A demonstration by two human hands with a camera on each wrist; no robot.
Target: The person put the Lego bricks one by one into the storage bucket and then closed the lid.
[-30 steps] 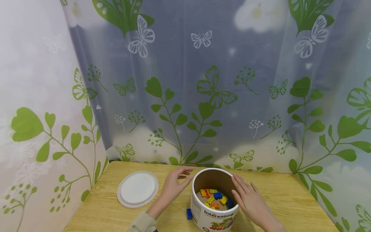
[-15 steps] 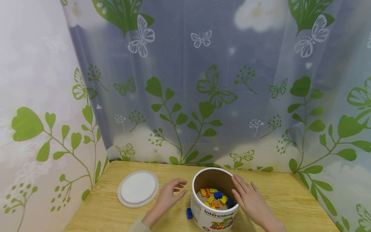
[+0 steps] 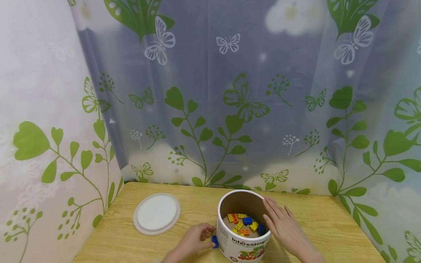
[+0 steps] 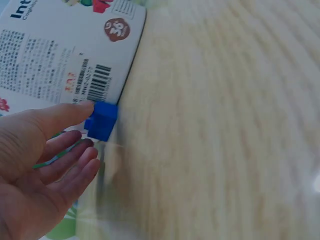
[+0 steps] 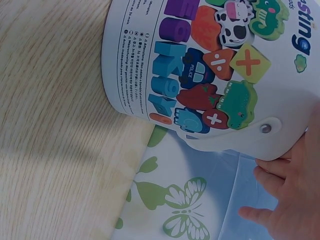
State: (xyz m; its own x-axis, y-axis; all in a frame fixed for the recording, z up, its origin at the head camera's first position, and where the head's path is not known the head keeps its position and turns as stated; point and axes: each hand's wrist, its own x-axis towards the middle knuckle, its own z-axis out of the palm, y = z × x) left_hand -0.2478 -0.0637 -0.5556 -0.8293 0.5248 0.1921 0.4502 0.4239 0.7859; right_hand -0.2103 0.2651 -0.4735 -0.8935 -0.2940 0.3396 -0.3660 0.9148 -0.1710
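Note:
A blue building brick lies on the table against the foot of a white printed bucket. My left hand is down at that brick, the thumb tip right at its edge and the fingers apart from it, not closed round it. My right hand rests on the bucket's right rim with fingers extended, some reaching over the inner side. Inside the bucket are several yellow, orange and blue bricks. In the right wrist view, the bucket's white handle hangs close to the right fingers.
A round white lid lies flat on the wooden table, left of the bucket. Behind the table and at its sides hangs a curtain with leaves and butterflies.
My left hand has come down from beside the bucket's rim, toward me, to the blue brick on the table. The right hand has stayed on the rim.

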